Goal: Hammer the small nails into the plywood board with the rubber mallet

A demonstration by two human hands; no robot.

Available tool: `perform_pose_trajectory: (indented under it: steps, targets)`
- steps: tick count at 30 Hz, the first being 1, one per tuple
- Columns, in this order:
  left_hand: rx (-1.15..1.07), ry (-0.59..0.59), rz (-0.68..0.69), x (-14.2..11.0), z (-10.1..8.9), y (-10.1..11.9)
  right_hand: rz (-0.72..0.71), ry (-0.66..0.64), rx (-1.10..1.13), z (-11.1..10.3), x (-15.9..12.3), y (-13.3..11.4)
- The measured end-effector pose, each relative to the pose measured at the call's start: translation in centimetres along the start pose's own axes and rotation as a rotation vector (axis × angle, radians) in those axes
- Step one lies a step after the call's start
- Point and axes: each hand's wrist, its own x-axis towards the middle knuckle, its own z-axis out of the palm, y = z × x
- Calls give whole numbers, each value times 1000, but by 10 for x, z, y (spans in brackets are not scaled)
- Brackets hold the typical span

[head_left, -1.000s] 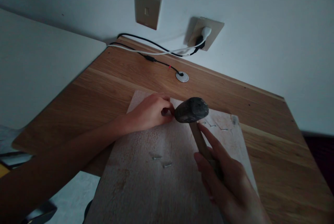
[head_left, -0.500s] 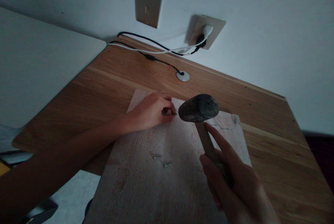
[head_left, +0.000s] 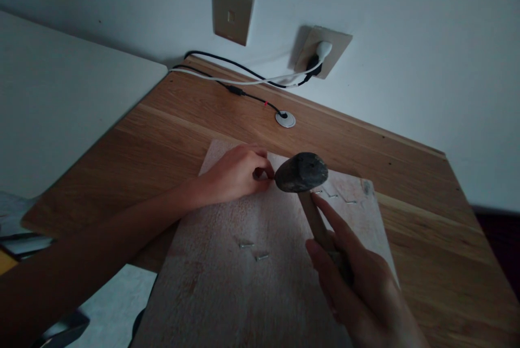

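Observation:
My right hand [head_left: 357, 288] grips the wooden handle of a hammer [head_left: 303, 174], index finger stretched along the shaft. Its dark, worn head sits low over a pale wooden board [head_left: 227, 283], just right of my left fingertips. My left hand [head_left: 235, 175] rests on the board's far end with thumb and forefinger pinched on a small nail, mostly hidden behind the fingers and the hammer head. Two loose nails [head_left: 252, 250] lie in the middle of the board, and a few more nails [head_left: 337, 196] lie near its far right corner.
The board lies on a brown wooden desk [head_left: 162, 126] set against a white wall. Black and white cables [head_left: 244, 80] run from a wall socket [head_left: 320, 53] to a round grommet [head_left: 285, 118]. A blank wall plate [head_left: 231, 12] sits to the left.
The hammer head rose and moved right half a second ago, then came back down beside my left fingertips. My left hand has stayed in place, still pinched.

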Motion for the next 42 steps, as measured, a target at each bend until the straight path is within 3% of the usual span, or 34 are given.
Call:
perform_pose_trajectory:
  steps: [8,13,18,29,42]
  targets:
    - [-8,-14,-13,1,0,1,-69,-11,-59,-4,1,-1]
    - [0,-14,-18,0,-1,1,-40,-7,-51,-6,1,-2]
    - [-25,-29,-16,0,-2,3,-131,-52,-111,-6,5,-4]
    - [32,-2,-17,0,0,2,-55,46,-94,-7,-1,-9]
    - [8,-15,-4,0,0,2,-93,7,-102,1,2,-8]
